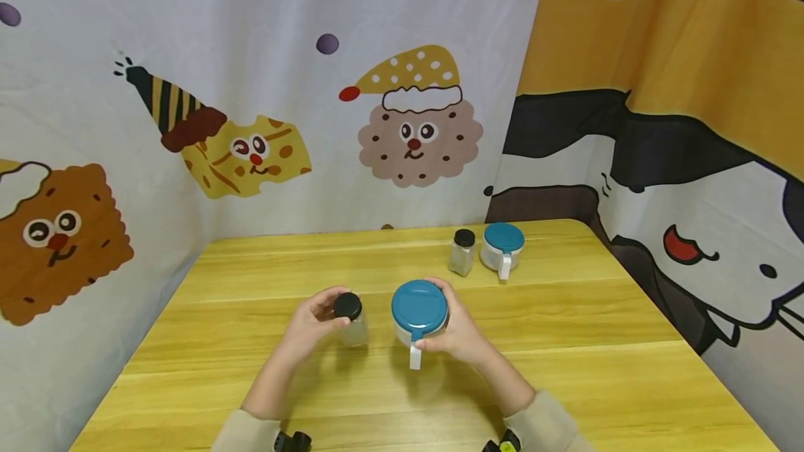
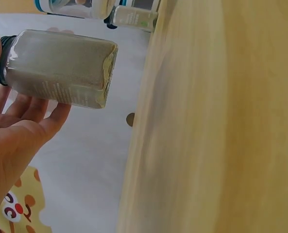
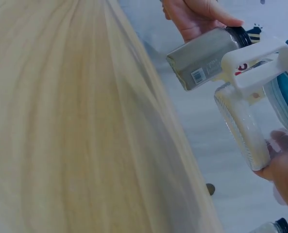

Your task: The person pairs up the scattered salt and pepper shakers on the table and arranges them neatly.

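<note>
My left hand (image 1: 310, 326) grips a glass jar (image 1: 356, 334) by its black lid, thumb on the near side and fingers behind. In the left wrist view the jar (image 2: 61, 68) is square-sided, holds greyish contents and is off the table. My right hand (image 1: 463, 335) holds a clear seasoning pot (image 1: 419, 307) with a blue lid and a white handle pointing toward me. This pot is also lifted, and the right wrist view shows its pale base and its handle (image 3: 255, 65). A small gap separates jar and pot.
On the far right part of the wooden table (image 1: 251, 264) stand a second black-lidded jar (image 1: 462, 259) and, right beside it, a second blue-lidded pot (image 1: 503, 237). A printed curtain (image 1: 264, 75) hangs behind the table's far edge.
</note>
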Available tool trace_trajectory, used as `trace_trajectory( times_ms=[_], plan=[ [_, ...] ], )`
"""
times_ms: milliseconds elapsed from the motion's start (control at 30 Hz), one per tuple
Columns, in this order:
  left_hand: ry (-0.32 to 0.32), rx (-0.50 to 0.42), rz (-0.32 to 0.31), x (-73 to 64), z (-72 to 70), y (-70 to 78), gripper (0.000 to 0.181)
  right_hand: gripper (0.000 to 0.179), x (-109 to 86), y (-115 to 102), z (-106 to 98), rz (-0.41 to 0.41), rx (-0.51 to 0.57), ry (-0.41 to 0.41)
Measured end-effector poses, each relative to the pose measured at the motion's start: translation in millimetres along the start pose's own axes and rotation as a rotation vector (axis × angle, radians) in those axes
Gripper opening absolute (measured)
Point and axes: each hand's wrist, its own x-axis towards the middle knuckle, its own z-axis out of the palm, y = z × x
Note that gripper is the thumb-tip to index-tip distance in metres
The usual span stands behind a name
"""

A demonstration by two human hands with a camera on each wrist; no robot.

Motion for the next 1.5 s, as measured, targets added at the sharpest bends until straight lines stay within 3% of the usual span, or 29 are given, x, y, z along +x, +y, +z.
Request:
trace_trajectory(
  times_ms=[500,733,1200,1500],
  plan=[
    [-0.038,-0.013,0.047,-7.2,-18.4,-7.7,0.049,0.099,5.5,8.5,15.2,0.001,0.011,-0.063],
    [-0.033,-0.013,0.043,-9.2,-27.0,-9.3,0.050,0.098,8.9,12.5,21.7,-0.014,-0.001,-0.092],
    [-0.092,-0.030,0.056,-10.2,-42.3,-13.7,0.046,0.097,15.9,22.9,31.9,0.003,0.002,-0.098],
    [-0.130,-0.020,0.031,-10.4,-48.9,-17.3,0.044,0.098,19.1,27.0,41.5,0.028,0.028,-0.122]
  ],
)
